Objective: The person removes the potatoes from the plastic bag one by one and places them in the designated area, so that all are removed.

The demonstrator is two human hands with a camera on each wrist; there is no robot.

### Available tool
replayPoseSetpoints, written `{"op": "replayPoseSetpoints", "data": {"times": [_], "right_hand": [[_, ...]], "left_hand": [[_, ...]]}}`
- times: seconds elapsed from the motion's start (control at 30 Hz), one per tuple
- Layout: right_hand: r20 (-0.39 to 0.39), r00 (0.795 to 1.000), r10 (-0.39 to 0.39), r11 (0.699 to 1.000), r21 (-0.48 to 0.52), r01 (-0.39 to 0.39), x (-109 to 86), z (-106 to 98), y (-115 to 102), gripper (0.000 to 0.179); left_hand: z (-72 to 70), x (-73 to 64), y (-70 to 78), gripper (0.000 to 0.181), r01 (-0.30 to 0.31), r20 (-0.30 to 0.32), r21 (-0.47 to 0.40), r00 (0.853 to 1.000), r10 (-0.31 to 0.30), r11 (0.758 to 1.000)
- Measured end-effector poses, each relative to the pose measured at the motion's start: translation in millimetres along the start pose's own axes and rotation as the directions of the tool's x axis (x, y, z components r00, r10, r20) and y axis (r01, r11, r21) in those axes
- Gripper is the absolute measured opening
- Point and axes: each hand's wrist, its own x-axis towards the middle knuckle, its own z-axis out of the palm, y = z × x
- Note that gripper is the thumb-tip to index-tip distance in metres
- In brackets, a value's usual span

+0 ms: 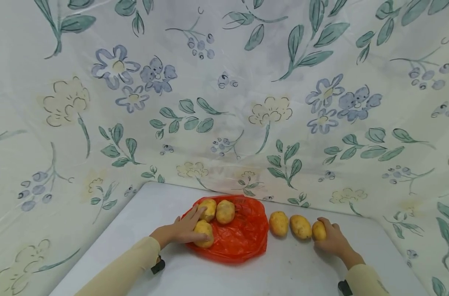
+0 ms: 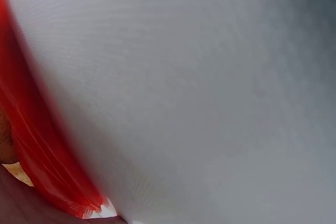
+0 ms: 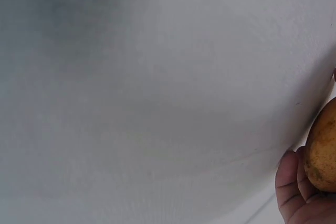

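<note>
On the table's left part lies a red plastic bag point(image 1: 242, 238) with 3 potatoes on it. My left hand point(image 1: 183, 228) rests against the bag's left side, its fingers spread over the upper left potato point(image 1: 208, 210) and the lower one point(image 1: 203, 234). Another potato point(image 1: 225, 211) sits just right of them. At the right, my right hand point(image 1: 331, 238) grips a potato point(image 1: 318, 231), which also appears in the right wrist view point(image 3: 323, 150) with curled fingers around it. Red plastic point(image 2: 42, 150) shows along the left wrist view's edge.
Between the bag and my right hand, two potatoes stand in a row, one potato point(image 1: 279, 224) beside the bag and another potato point(image 1: 300, 227) nearest the right hand. The white table point(image 1: 268, 275) ends at a floral cloth point(image 1: 217, 123) hanging behind and at the sides.
</note>
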Motion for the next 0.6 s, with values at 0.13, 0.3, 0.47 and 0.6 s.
{"op": "replayPoseSetpoints", "data": {"times": [0.13, 0.3, 0.47, 0.6], "right_hand": [[-0.001, 1.0, -0.001, 1.0, 0.005, 0.001, 1.0, 1.7, 1.9, 0.085], [-0.002, 1.0, -0.011, 1.0, 0.013, 0.011, 0.7, 1.4, 1.4, 0.085], [-0.002, 1.0, 0.001, 1.0, 0.019, -0.001, -2.3, 1.2, -1.3, 0.088], [-0.009, 1.0, 0.007, 0.999, 0.041, -0.007, -3.1, 2.3, -3.6, 0.093]], "left_hand": [[-1.6, -0.5, 0.3, 0.112, 0.0, 0.013, 0.001, 1.0, 0.0, 1.0], [-2.3, -1.6, 1.7, 0.112, 0.0, 0.022, -0.005, 1.0, 0.001, 1.0], [-1.3, -0.6, 1.6, 0.112, 0.008, 0.026, 0.007, 1.0, -0.008, 1.0], [-0.5, -0.1, -0.4, 0.111, 0.006, 0.014, 0.014, 1.0, -0.006, 1.0]]}}
